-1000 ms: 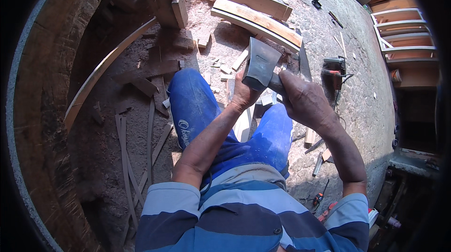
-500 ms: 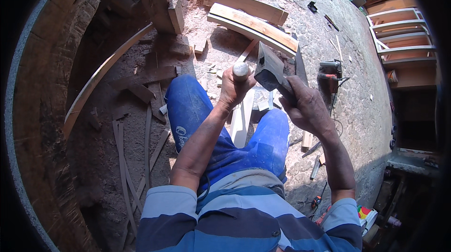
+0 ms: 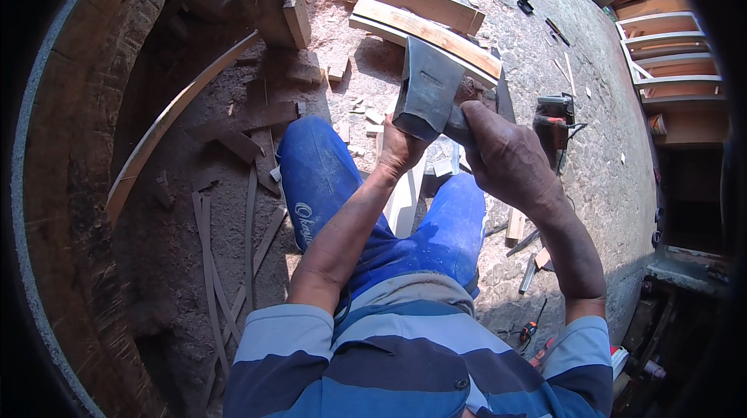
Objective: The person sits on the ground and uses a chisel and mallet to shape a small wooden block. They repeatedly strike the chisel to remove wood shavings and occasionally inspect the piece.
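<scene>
My right hand point(image 3: 510, 152) is wrapped round the short dark handle of an axe point(image 3: 433, 85). Its broad grey metal head is raised in front of me, the blunt end nearest to me. Just below and behind that head, my left hand point(image 3: 400, 148) is closed round the upright handle of what looks like a chisel. The axe head hides the handle's top, and the blade end is out of sight. Under my hands a pale wooden piece point(image 3: 403, 204) lies between my knees, touched by neither hand as far as I can see.
Curved planks point(image 3: 436, 33) lie ahead. A red and black power tool point(image 3: 552, 124) rests on the right floor with its cable. Wood strips point(image 3: 208, 262) and offcuts litter the left, beside a large curved timber frame point(image 3: 66, 184). A white slatted frame point(image 3: 669, 48) stands far right.
The axe head has swung toward the left and over my left hand, covering the pale round handle end seen before. My left hand has shifted slightly right.
</scene>
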The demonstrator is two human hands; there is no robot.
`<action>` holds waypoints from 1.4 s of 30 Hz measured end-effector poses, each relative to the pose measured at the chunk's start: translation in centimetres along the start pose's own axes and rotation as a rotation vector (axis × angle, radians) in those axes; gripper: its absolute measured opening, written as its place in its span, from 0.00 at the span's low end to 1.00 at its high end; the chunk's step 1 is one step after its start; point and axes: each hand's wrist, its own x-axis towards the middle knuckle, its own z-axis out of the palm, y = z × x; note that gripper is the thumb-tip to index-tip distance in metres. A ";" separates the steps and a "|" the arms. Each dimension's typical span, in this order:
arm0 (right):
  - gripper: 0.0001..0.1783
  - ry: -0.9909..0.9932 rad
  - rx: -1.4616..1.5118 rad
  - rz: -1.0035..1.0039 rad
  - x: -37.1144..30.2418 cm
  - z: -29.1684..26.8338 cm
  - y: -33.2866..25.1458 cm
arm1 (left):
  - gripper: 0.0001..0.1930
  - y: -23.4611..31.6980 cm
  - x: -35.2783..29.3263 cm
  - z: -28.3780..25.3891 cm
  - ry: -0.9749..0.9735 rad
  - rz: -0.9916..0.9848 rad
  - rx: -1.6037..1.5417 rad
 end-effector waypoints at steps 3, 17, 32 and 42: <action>0.13 -0.113 -0.138 0.029 0.7 2.0 2.3 | 0.20 -0.8 0.0 1.1 -0.063 -0.167 -0.186; 0.17 -0.011 0.034 0.089 -0.1 0.5 2.0 | 0.19 1.4 2.5 -2.0 -0.514 -0.441 -0.266; 0.18 0.171 0.207 0.068 -2.1 0.7 1.2 | 0.10 -1.5 1.7 -2.1 -0.274 -0.319 -0.286; 0.17 0.099 0.222 0.033 -1.5 1.8 0.6 | 0.14 -0.1 0.8 -0.6 -0.271 -0.203 -0.221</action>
